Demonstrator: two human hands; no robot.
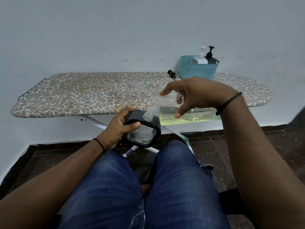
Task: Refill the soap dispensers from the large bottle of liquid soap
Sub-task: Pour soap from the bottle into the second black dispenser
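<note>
My right hand (196,95) grips a large clear bottle (189,115) of yellow-green liquid soap, tipped almost flat with its threaded neck pointing left and down. The neck meets the open mouth of a black-framed clear dispenser (143,131), which my left hand (118,128) holds in front of the board, above my knees. A little liquid lies at the dispenser's bottom. A black pump head (171,74) lies on the board beside the basket.
A leopard-print ironing board (92,93) stands against the white wall. At its far right a teal basket (198,70) holds a white dispenser (199,59) and a dark dispenser (211,58). My jeans-clad legs fill the foreground over a dark tiled floor.
</note>
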